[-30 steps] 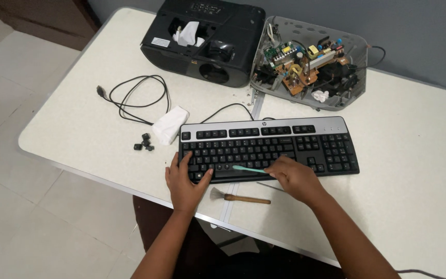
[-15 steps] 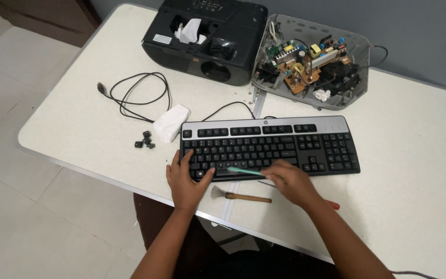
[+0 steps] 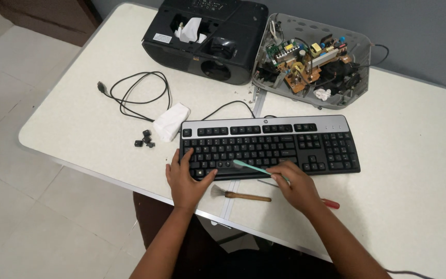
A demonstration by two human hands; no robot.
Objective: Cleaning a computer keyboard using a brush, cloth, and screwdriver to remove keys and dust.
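A black and silver keyboard [image 3: 269,144] lies across the middle of a white table [image 3: 419,155]. My left hand [image 3: 184,178] rests on the keyboard's front left corner, thumb along its front edge. My right hand [image 3: 295,186] holds a thin teal tool [image 3: 254,167] whose tip lies on the bottom key row near the middle. A small wooden-handled brush [image 3: 241,195] lies on the table between my hands. A red-handled screwdriver [image 3: 330,203] pokes out from under my right wrist.
A black projector [image 3: 207,36] with its top open stands at the back. Beside it sits a grey casing [image 3: 313,64] holding circuit boards. A black cable [image 3: 138,93], a white tissue [image 3: 171,121] and several loose black keycaps [image 3: 144,139] lie to the left.
My right hand has slid leftward along the keyboard's front with the teal tool, uncovering the red handle. My left hand has stayed at the front left corner.
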